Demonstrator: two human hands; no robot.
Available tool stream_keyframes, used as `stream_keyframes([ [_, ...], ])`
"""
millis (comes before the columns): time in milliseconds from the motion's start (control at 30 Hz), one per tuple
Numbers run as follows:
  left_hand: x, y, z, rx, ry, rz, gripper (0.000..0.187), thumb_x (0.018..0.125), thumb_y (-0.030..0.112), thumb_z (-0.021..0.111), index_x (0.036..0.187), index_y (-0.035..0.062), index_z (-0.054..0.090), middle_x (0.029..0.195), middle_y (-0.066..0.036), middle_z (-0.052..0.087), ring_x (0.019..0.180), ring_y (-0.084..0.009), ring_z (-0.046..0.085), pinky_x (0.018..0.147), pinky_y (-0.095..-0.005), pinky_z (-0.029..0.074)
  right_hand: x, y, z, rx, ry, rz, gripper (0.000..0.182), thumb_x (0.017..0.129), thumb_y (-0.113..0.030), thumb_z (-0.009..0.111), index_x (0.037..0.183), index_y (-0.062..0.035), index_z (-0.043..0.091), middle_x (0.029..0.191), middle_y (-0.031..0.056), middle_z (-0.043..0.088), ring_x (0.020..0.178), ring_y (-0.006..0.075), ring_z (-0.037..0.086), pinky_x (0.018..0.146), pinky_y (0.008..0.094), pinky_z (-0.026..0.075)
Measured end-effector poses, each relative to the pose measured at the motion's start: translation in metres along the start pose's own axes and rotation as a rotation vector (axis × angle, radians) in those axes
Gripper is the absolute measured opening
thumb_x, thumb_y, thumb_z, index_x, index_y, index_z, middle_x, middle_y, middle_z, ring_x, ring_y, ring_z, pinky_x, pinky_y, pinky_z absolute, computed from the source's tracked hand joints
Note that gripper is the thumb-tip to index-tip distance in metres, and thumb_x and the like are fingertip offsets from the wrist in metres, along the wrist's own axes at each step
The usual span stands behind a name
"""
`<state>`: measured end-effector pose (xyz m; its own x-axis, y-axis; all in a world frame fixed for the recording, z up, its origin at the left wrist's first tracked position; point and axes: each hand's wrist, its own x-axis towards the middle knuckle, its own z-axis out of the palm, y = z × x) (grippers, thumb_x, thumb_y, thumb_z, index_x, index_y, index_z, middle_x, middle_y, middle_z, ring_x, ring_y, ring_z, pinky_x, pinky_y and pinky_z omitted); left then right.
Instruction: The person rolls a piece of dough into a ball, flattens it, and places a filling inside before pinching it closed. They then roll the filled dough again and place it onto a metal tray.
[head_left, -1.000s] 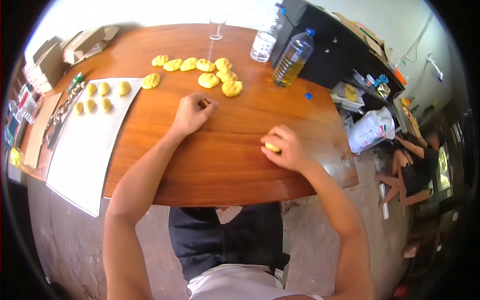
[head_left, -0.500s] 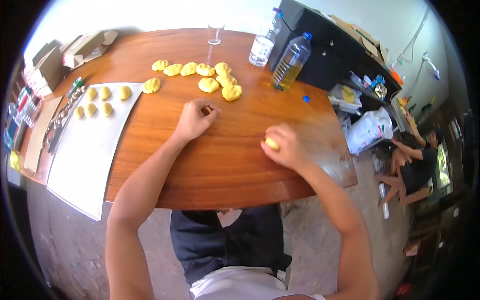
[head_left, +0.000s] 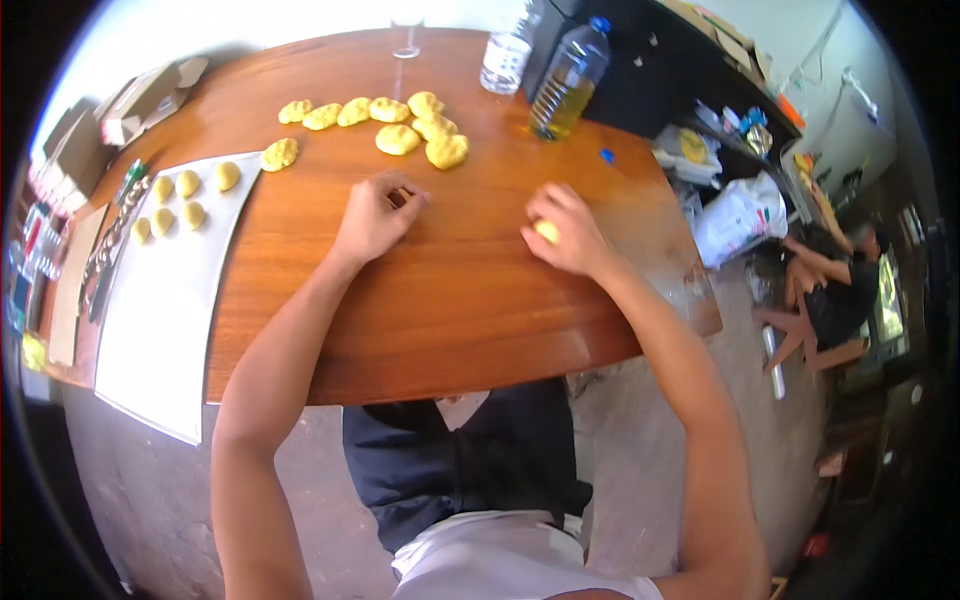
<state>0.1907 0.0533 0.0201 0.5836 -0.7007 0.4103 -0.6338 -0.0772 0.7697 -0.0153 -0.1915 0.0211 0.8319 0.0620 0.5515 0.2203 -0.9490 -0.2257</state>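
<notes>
While the right hand [head_left: 566, 232] is cupped on the wooden worktop [head_left: 450, 300], a small yellow dough piece [head_left: 546, 231] is held in its closed grip. The left hand [head_left: 372, 218] is rested nearby, loosely curled, nothing visibly held. More dough lumps [head_left: 398, 138] are laid beyond; shaped balls [head_left: 187, 184] are lined up on a white sheet [head_left: 160, 300].

Nine rough dough lumps [head_left: 398, 138] on the wooden table [head_left: 450, 290], five shaped dough balls [head_left: 187, 184] on the white sheet [head_left: 160, 320], two plastic bottles [head_left: 568, 78], one glass [head_left: 406, 30].
</notes>
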Motion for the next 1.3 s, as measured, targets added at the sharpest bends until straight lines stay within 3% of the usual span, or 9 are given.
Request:
stream_keyframes([
  [267, 0.000, 0.010, -0.004, 0.010, -0.029, -0.079, 0.017, 0.092, 0.014, 0.072, 0.092, -0.0023, 0.071, 0.077, -0.004, 0.067, 0.070, -0.0081, 0.059, 0.065, -0.0277, 0.049, -0.005, -0.085, 0.009, 0.232, -0.028, -0.151, 0.026, 0.078, -0.023, 0.079, 0.086, -0.0044, 0.063, 0.098, 0.0152, 0.059, 0.095, 0.0361, 0.058, 0.084, 0.0448, 0.051],
  [433, 0.002, 0.003, 0.001, 0.023, -0.012, -0.027, 0.018, 0.091, 0.016, 0.073, 0.092, -0.0027, 0.072, 0.076, -0.007, 0.068, 0.068, -0.0111, 0.061, 0.064, -0.0297, 0.050, 0.002, -0.005, 0.007, -0.084, 0.015, -0.029, 0.027, 0.079, -0.026, 0.079, 0.089, -0.0054, 0.063, 0.094, 0.0145, 0.058, 0.093, 0.0352, 0.058, 0.081, 0.0452, 0.050],
  [500, 0.005, 0.000, 0.002, 0.019, -0.006, -0.006, 0.020, 0.089, 0.017, 0.075, 0.092, -0.0029, 0.073, 0.076, -0.010, 0.070, 0.066, -0.0137, 0.063, 0.062, -0.0315, 0.051, 0.031, 0.005, 0.034, 0.024, 0.072, 0.061, 0.029, 0.080, -0.029, 0.079, 0.089, -0.0072, 0.064, 0.093, 0.0137, 0.058, 0.092, 0.0337, 0.059, 0.079, 0.0455, 0.050],
  [567, 0.004, -0.002, 0.001, 0.063, 0.011, -0.027, 0.020, 0.089, 0.017, 0.075, 0.093, -0.0025, 0.073, 0.076, -0.010, 0.070, 0.066, -0.0139, 0.062, 0.063, -0.0318, 0.051, 0.051, -0.011, 0.067, 0.120, 0.179, -0.021, 0.032, 0.077, -0.033, 0.080, 0.086, -0.0083, 0.062, 0.093, 0.0131, 0.059, 0.091, 0.0327, 0.059, 0.075, 0.0463, 0.051],
  [667, 0.003, -0.006, -0.003, 0.065, 0.003, -0.062, 0.019, 0.094, 0.016, 0.071, 0.094, -0.0025, 0.071, 0.074, -0.003, 0.066, 0.069, -0.0078, 0.056, 0.064, -0.0284, 0.047, 0.035, -0.071, 0.055, 0.161, 0.059, -0.139, 0.029, 0.076, -0.028, 0.080, 0.085, -0.0073, 0.063, 0.095, 0.0126, 0.060, 0.095, 0.0324, 0.059, 0.082, 0.0449, 0.051],
  [767, 0.001, -0.004, -0.004, 0.064, 0.038, -0.071, 0.021, 0.089, 0.018, 0.075, 0.091, -0.0023, 0.073, 0.075, -0.010, 0.069, 0.065, -0.0144, 0.062, 0.063, -0.0324, 0.051, -0.006, -0.076, 0.023, 0.170, 0.059, -0.198, 0.029, 0.077, -0.028, 0.080, 0.086, -0.0063, 0.063, 0.094, 0.0128, 0.060, 0.095, 0.0328, 0.058, 0.083, 0.0455, 0.050],
  [1000, 0.003, 0.005, 0.000, 0.086, 0.011, -0.032, 0.021, 0.089, 0.018, 0.075, 0.090, -0.0024, 0.072, 0.073, -0.011, 0.069, 0.065, -0.0145, 0.063, 0.064, -0.0321, 0.052, 0.028, -0.004, 0.036, -0.073, 0.103, 0.045, 0.031, 0.078, -0.029, 0.081, 0.086, -0.0059, 0.062, 0.095, 0.0133, 0.059, 0.094, 0.0333, 0.057, 0.081, 0.0455, 0.050],
  [1200, 0.001, 0.006, -0.006, 0.066, 0.025, -0.085, 0.019, 0.092, 0.017, 0.072, 0.093, -0.0017, 0.071, 0.076, -0.006, 0.069, 0.069, -0.0095, 0.060, 0.065, -0.0286, 0.049, 0.009, -0.095, 0.033, 0.124, 0.032, -0.109, 0.031, 0.078, -0.029, 0.080, 0.086, -0.0058, 0.062, 0.096, 0.0135, 0.059, 0.095, 0.0336, 0.057, 0.084, 0.0461, 0.049],
  [1300, 0.000, 0.003, -0.007, 0.060, 0.022, -0.029, 0.020, 0.092, 0.018, 0.073, 0.094, -0.0019, 0.071, 0.076, -0.006, 0.069, 0.069, -0.0105, 0.061, 0.065, -0.0294, 0.050, -0.016, -0.073, 0.006, 0.074, -0.013, -0.073, 0.031, 0.078, -0.030, 0.079, 0.087, -0.0059, 0.063, 0.095, 0.0140, 0.059, 0.097, 0.0336, 0.058, 0.086, 0.0477, 0.050],
])
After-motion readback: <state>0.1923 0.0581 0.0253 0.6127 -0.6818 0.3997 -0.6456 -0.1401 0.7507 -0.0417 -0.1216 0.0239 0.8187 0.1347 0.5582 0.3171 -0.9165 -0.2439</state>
